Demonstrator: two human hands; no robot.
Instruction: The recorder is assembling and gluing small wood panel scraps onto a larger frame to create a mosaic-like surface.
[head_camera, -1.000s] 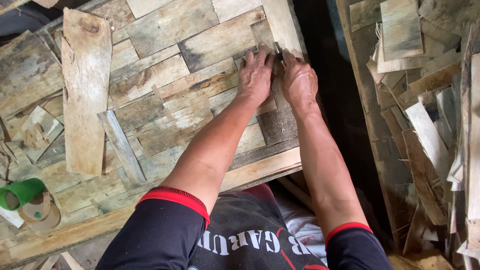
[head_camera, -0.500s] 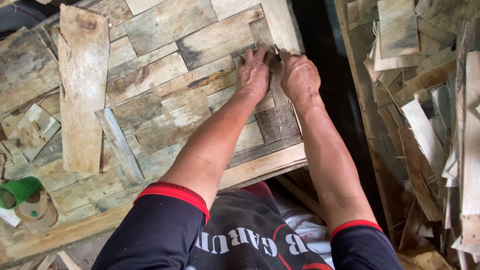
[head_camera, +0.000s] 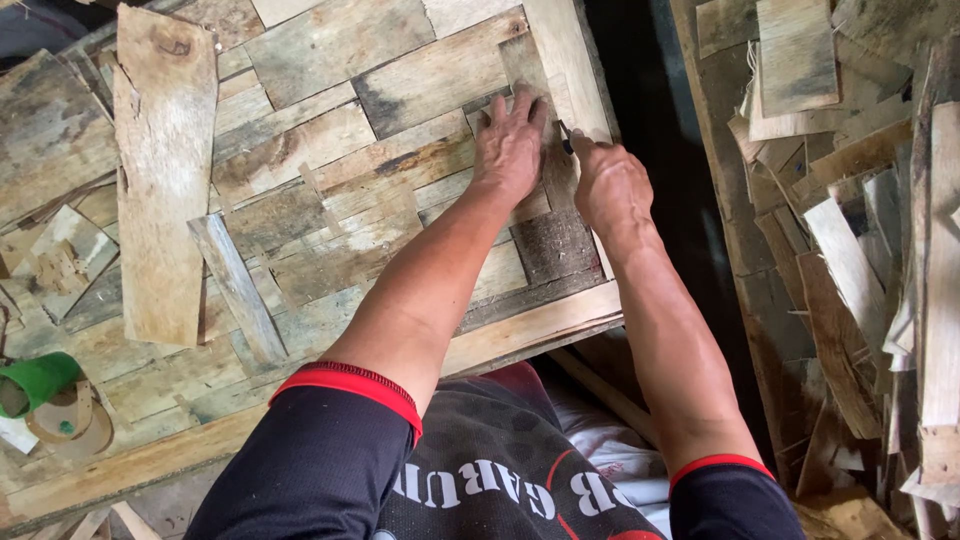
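Both hands rest on the veneer sheet (head_camera: 400, 80) near its far right corner, the left hand (head_camera: 508, 150) just left of the right hand (head_camera: 610, 190). A long board (head_camera: 160, 170) lies on the sheet's left part, a narrow strip (head_camera: 238, 290) beside it. A tape roll (head_camera: 40, 385) sits at the near left. A scrap pile (head_camera: 850, 230) lies well right, across a gap.

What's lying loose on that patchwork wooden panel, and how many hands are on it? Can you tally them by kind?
Hands pressing the panel: 2, left hand and right hand
Long loose board: 1
Narrow grey strip: 1
Green cup: 1
Tape roll: 1
Total: 6
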